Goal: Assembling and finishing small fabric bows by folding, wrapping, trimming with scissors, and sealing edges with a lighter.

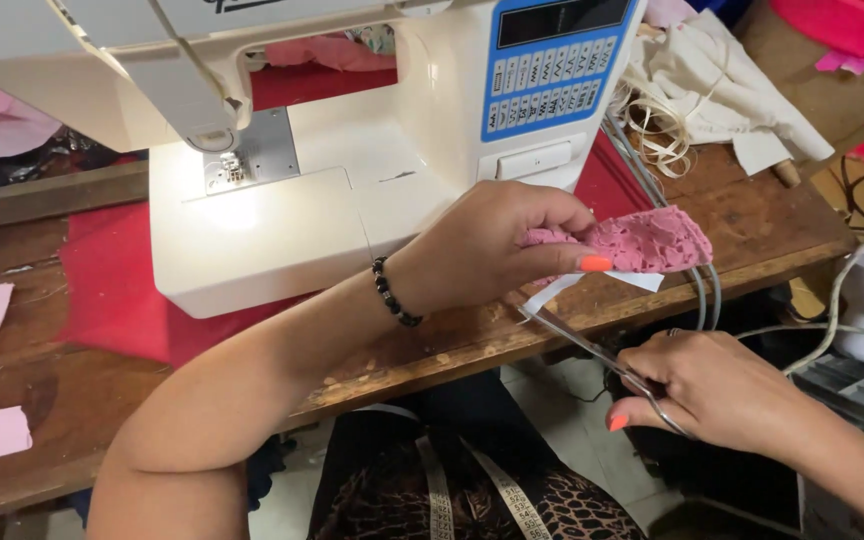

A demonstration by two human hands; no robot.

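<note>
Right hand (727,395) gripped scissors (592,352), fingers closed through the handles; left hand (492,245) pinched pink lace (652,240) beside the sewing machine (352,150).

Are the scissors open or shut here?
Open: the scissors blades spread around the white strip under the pink lace.

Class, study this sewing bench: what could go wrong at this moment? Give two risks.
1. The scissors in the right hand point up at the white strip just below the left hand; they might nick its fingers.
2. They could also snip the pink lace piece instead of the strip.
</note>
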